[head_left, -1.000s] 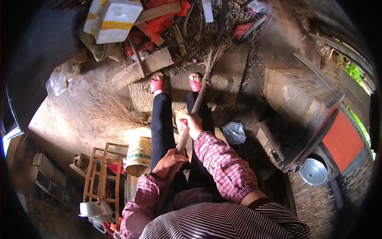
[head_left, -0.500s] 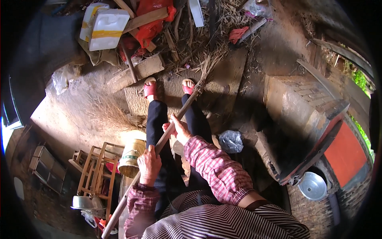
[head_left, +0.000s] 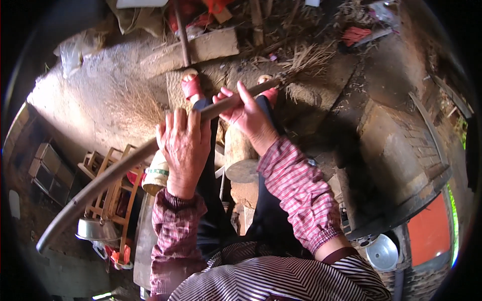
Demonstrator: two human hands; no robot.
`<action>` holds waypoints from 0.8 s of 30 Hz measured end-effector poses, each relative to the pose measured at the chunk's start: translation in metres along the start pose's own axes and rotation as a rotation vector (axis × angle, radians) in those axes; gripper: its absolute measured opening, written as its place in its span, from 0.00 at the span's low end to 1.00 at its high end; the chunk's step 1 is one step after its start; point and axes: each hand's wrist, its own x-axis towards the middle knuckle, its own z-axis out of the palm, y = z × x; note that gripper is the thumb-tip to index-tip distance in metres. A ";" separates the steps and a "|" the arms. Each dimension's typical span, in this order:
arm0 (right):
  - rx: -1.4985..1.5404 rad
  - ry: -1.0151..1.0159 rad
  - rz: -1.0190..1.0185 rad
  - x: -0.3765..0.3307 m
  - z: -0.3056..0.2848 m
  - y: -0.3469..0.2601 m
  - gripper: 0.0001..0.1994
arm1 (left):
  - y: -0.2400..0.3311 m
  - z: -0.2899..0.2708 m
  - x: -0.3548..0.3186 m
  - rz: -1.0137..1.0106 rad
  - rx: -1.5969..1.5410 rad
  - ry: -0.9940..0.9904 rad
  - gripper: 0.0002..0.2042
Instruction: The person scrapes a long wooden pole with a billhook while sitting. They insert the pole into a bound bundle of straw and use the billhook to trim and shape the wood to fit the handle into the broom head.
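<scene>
A broom with a long wooden handle (head_left: pixel 100 183) slants across my front, from the lower left up to the right. Its straw bristles (head_left: pixel 309 57) meet the littered ground beyond my feet. My left hand (head_left: pixel 185 150), back upward, lies over the handle with its fingers bent across it. Farther along the shaft, my right hand (head_left: pixel 248 118) cradles it between raised thumb and fingers, palm partly showing. Both sleeves are red checked. Below the handle, between my legs, a round wooden piece (head_left: pixel 243 170) shows.
At left stand a wooden rack (head_left: pixel 113 188), a metal pot (head_left: pixel 95 230) and a pale bucket (head_left: pixel 156 173). A wooden block (head_left: pixel 216 47) lies ahead by my feet. At right are a brick structure (head_left: pixel 396 143), an orange panel (head_left: pixel 428 228) and a metal basin (head_left: pixel 382 252).
The broom has swung flatter, its handle end rising at the left and its bristles shifting right. Both hands have moved up with it, their grip looser. The view has tilted nearer my body.
</scene>
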 end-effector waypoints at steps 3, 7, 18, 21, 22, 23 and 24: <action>0.018 -0.003 0.046 0.017 0.009 -0.004 0.27 | -0.009 0.019 0.013 -0.023 -0.273 0.394 0.08; 0.043 -0.090 0.058 0.035 0.017 -0.010 0.24 | -0.012 0.043 0.011 0.105 -0.363 0.568 0.09; -0.106 -0.085 -0.106 0.043 0.081 -0.026 0.21 | -0.042 0.051 0.047 -0.232 -0.955 0.405 0.07; -0.119 -0.225 -0.104 0.037 0.076 -0.032 0.19 | -0.044 0.044 0.041 -0.167 -0.988 0.391 0.06; -0.115 -0.280 -0.109 0.033 0.073 -0.034 0.19 | -0.040 0.042 0.038 -0.143 -0.992 0.401 0.06; -0.127 -0.312 -0.124 0.023 0.078 -0.031 0.18 | -0.039 0.040 0.033 -0.080 -0.946 0.416 0.06; 0.036 -0.401 0.009 0.031 0.065 -0.037 0.20 | -0.039 0.046 0.026 -0.010 -0.939 0.450 0.07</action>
